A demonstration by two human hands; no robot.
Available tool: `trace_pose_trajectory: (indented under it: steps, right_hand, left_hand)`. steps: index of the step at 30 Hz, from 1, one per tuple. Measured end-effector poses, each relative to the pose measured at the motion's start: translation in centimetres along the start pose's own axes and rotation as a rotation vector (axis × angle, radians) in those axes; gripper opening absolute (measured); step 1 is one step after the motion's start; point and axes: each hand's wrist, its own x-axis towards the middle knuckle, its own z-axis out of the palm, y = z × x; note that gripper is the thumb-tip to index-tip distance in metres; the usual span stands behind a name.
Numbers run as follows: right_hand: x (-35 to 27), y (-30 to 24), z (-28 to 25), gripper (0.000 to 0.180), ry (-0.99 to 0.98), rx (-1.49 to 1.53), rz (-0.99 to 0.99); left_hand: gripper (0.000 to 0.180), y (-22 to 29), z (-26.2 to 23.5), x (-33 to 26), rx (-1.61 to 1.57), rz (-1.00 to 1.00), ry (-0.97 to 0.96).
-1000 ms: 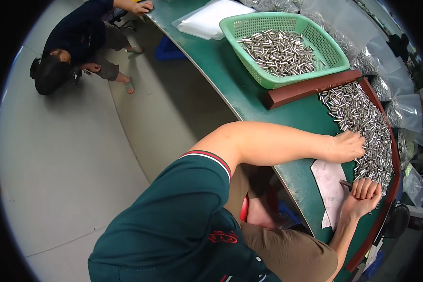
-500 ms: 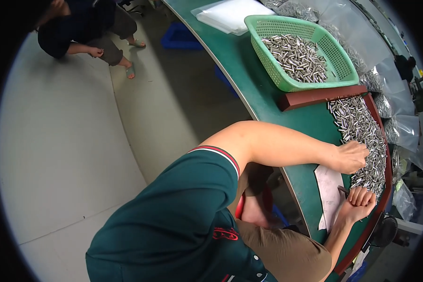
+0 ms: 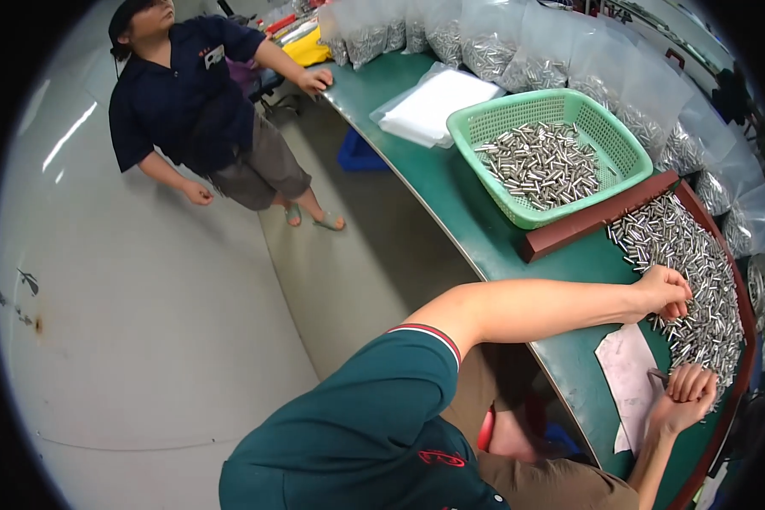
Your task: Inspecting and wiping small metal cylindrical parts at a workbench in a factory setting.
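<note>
The loose metal pins (image 3: 693, 255) lie in a spread heap on the right side of the green worktop (image 3: 438, 200), within reach of both your hands. They are short, shiny rods: each is probably light, stiff and hard to damage, yet smooth enough to roll or skid from under a fingertip. One would likely sit best taken across its middle between thumb and forefinger; a scooped handful would weigh more and shed pieces at its sides.

Your left hand (image 3: 667, 293) is at the heap's near side, its fingers bent and tips drawn close; whether a pin is pinched there cannot be told. Your right hand (image 3: 690, 395), at the lower end, is curled around what looks like a dark slim tool (image 3: 657, 374) jutting to the left, over a creased sheet of paper (image 3: 629, 365).

A raised red-brown rim (image 3: 748, 323) curves along the heap's right side, and a red-brown bar (image 3: 599, 218) borders its upper end. Just past that bar sits a green basket (image 3: 501, 191) holding more pins. Green surface between the bar and your left forearm offers sideways room, but the worktop's outer edge passes beneath that forearm
</note>
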Motion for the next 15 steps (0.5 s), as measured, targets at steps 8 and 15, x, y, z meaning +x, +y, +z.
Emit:
trace_pose_trajectory:
  steps: [8,15]
  right_hand:
    - [0.7,-1.2,-2.4,0.039,-0.189,-0.194,-0.261]
    - [0.4,-1.1,-2.3,0.04,-0.079,-0.219,-0.246]
  left_hand:
    - [0.019,0.6,0.9,-0.4,0.101,-0.003,-0.048]
    - [0.019,-0.1,1.2,-0.8,0.193,-0.045,-0.129]
